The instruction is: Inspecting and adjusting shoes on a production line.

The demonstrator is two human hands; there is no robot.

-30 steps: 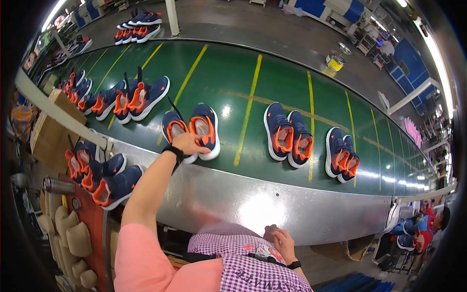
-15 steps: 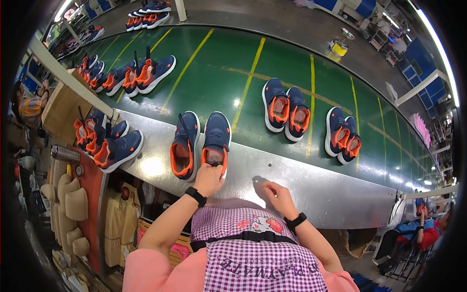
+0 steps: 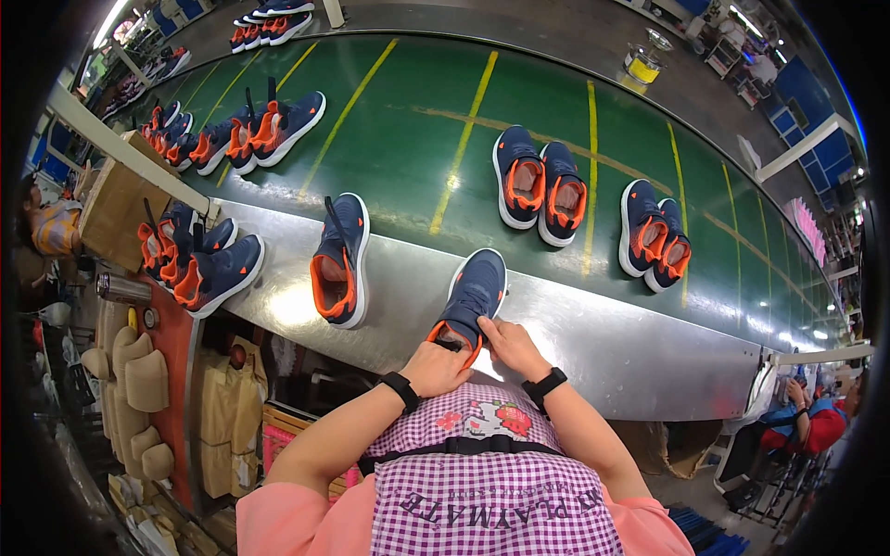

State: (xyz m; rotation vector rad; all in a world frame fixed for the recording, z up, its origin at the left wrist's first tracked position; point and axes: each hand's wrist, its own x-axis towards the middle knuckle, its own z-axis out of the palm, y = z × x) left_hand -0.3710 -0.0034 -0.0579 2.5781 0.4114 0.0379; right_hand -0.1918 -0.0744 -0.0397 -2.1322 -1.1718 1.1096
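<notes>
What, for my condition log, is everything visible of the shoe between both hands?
The shoe is dark navy and fabric-like, with orange lining and a white sole edge. Its toe points away, opening toward the person. The left hand grips its heel end; the right hand touches its right side. In this view it overlaps the metal ledge and green belt; whether it rests there is unclear.

Shoes point(image 3: 477, 283): navy, orange-lined, white-soled. Conveyor belt point(image 3: 389, 139): green, yellow-striped. Ledge point(image 3: 612, 352): silver-grey. Apron point(image 3: 464, 533): purple-and-white gingham. Sleeves point(image 3: 287, 519): pink. Wristbands point(image 3: 400, 391): black.
</notes>
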